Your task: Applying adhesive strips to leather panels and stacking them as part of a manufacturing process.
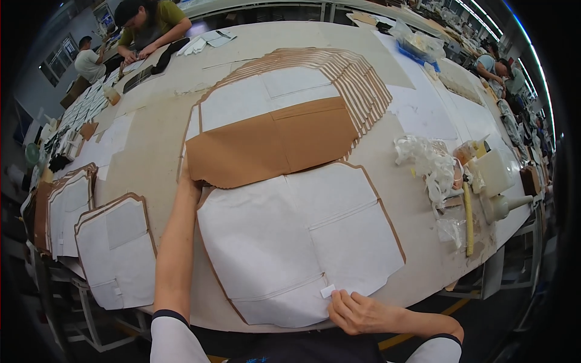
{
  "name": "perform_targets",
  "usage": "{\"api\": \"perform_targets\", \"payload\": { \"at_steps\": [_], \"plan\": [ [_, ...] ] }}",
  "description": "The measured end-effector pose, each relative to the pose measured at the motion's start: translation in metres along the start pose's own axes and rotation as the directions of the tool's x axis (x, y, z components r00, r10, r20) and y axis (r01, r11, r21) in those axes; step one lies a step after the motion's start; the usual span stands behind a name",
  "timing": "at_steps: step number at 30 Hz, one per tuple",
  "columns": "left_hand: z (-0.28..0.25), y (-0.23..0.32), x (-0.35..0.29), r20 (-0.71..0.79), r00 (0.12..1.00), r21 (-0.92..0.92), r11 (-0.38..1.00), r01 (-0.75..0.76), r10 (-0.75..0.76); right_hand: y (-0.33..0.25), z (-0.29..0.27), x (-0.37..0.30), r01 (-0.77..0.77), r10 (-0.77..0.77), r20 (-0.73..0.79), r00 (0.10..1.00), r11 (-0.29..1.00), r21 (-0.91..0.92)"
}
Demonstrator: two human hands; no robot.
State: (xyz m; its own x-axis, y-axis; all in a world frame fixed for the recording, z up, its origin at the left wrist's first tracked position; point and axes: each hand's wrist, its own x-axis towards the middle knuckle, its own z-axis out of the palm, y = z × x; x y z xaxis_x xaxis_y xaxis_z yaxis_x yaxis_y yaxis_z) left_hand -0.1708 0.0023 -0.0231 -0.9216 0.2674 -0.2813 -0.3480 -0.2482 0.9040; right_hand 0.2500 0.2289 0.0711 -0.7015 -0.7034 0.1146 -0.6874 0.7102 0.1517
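Observation:
A large brown cut piece faced with white lining (284, 236) lies flat in front of me on the table (157, 133). My right hand (357, 311) pinches a small white tab (327, 291) at the piece's near edge. My left hand (189, 180) reaches forward; its fingers are hidden under the edge of a brown piece (272, 145), turned brown side up. That brown piece lies on a fanned stack of similar lined pieces (327, 75).
Two more stacks of lined pieces (115, 248) lie at the left edge. At the right are crumpled white scraps (426, 160), a yellow stick (468, 218), plastic bags and white bottles (499, 206). Other people work at the far left (148, 24) and far right (493, 66).

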Motion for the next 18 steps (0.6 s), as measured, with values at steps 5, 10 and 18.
{"api": "perform_targets", "payload": {
  "at_steps": [5, 10, 18],
  "plan": [
    [-0.027, -0.012, 0.001, 0.134, 0.99, -0.037, 0.999, -0.029, 0.033, -0.014, 0.004, 0.003, 0.003, -0.004, 0.041, 0.999, 0.999, 0.041],
    [-0.029, -0.013, 0.022, 0.252, 0.965, -0.067, 0.996, -0.057, 0.072, -0.021, 0.019, 0.004, -0.024, 0.02, 0.048, 0.999, 0.996, 0.086],
    [-0.022, -0.003, 0.026, 0.419, 0.907, -0.236, 0.97, 0.063, 0.043, -0.016, 0.038, 0.011, -0.033, 0.03, 0.016, 0.999, 0.973, 0.23]
  ]
}}
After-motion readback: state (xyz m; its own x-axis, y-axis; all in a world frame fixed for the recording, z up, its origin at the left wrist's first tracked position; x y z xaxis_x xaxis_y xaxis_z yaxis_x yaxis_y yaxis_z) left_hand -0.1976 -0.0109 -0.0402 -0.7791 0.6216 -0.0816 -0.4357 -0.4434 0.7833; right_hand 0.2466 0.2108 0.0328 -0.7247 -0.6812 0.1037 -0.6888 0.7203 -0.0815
